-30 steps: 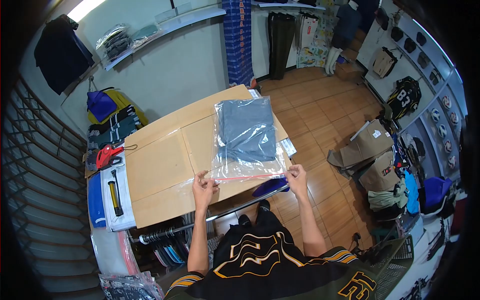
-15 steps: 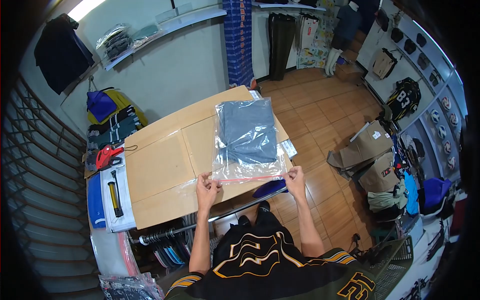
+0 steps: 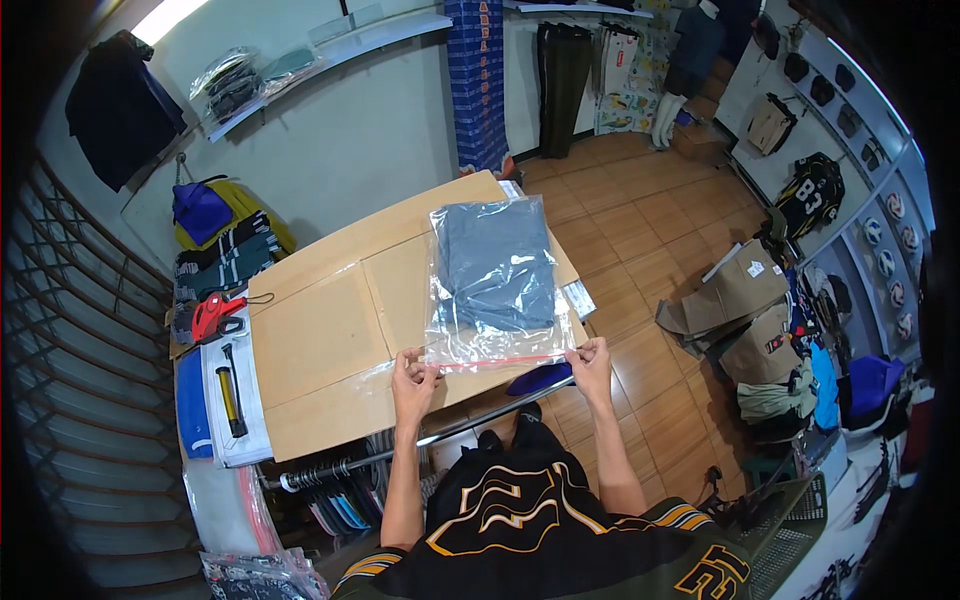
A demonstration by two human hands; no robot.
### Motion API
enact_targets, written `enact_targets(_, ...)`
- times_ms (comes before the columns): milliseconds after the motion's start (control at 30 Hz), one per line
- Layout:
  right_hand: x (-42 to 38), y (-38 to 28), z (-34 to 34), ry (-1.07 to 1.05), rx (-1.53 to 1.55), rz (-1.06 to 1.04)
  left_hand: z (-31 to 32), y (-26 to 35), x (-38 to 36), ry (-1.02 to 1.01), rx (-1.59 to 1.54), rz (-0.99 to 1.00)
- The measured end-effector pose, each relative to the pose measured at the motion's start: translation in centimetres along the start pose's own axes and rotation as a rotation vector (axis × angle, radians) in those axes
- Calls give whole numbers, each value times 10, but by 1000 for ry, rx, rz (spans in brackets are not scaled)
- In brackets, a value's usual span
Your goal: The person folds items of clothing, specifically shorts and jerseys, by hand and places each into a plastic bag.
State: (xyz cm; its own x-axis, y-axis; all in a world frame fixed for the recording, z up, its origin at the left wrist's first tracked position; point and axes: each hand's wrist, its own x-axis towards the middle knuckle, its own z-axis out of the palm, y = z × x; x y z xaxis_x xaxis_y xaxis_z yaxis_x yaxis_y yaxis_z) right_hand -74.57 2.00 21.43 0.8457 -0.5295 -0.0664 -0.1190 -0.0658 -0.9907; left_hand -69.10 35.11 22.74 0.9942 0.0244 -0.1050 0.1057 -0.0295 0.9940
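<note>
Both hands pinch the red seal strip of a clear plastic bag [image 3: 497, 285] holding a folded grey garment [image 3: 492, 262], flat on the cardboard-topped table [image 3: 315, 340]: left hand [image 3: 413, 372] and right hand [image 3: 592, 360] clamped at opposite corners. Keeping the strip taut and level should close it cleanly.

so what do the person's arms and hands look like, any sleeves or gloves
Both hands, left and right, are bare, with no gloves, and I can make out no rings or watch. The forearms are uncovered up to the elbows. A black short-sleeved jersey with gold-and-white lettering and striped sleeve cuffs covers the shoulders.
</note>
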Motion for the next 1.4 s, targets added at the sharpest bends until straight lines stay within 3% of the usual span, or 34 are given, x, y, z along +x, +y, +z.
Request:
enact_targets(133,-6,-12,4,-31,-11,33,7,4,-2,-11,41,27)
enact_targets(400,4,19,9,2,43,-109,8,-2,0,-15,78,44)
enact_targets(533,4,24,9,3,-28,-94,9,4,-1,-23,83,59)
enact_targets(633,-7,-8,11,7,1,-31,15,19,-4,-23,107,70)
enact_targets(700,-13,-21,12,23,-134,-45,16,17,-4,-34,142,72)
enact_targets(967,-6,1,15,6,-140,-63,21,15,-4,-68,227,136)
enact_targets(1400,-15,-18,24,42,-235,-143,25,23,-8,-127,224,59)
